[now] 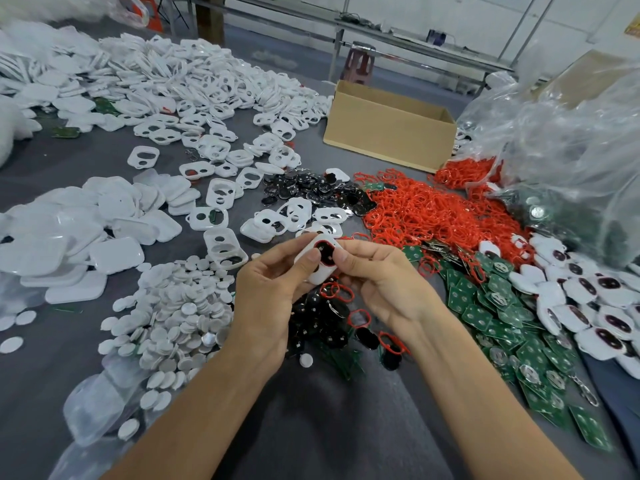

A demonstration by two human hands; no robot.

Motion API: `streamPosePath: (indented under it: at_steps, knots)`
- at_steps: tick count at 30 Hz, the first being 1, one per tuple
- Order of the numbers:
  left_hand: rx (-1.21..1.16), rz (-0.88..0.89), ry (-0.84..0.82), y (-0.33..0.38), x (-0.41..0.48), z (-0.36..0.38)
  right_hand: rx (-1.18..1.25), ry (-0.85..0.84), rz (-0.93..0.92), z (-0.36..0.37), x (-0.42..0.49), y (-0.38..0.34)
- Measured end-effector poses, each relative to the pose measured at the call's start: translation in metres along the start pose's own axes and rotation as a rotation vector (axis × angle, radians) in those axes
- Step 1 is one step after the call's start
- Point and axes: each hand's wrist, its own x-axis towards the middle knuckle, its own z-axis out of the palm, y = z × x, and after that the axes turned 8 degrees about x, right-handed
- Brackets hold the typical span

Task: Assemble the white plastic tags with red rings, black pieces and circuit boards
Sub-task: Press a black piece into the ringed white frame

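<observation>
Both hands hold one white plastic tag [320, 276] above the table's middle. A red ring and a black piece sit in its large opening. My left hand [273, 292] grips the tag from the left, thumb on the black piece. My right hand [377, 278] pinches its right edge, thumb by the ring. Below the hands lie loose black pieces [329, 327] and red rings [358, 318]. A big heap of red rings [426, 209] spreads behind the right hand. Green circuit boards [502, 313] lie to the right.
White tag frames [221, 192] and covers [69, 244] fill the left of the grey table. White discs [173, 306] pile near my left forearm. An open cardboard box [388, 133] stands at the back. Plastic bags [571, 140] and assembled tags [595, 306] sit at the right.
</observation>
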Motion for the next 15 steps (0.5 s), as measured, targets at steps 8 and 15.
streamPosePath:
  at_steps: [8,15]
  knots:
    - [-0.163,-0.087,-0.125,0.002,0.003,-0.005,0.095,-0.022,-0.026,-0.001,-0.001,-0.006]
    - [0.617,0.431,0.181,-0.001,-0.005,-0.001,-0.416,0.192,-0.414,0.016,-0.012,-0.015]
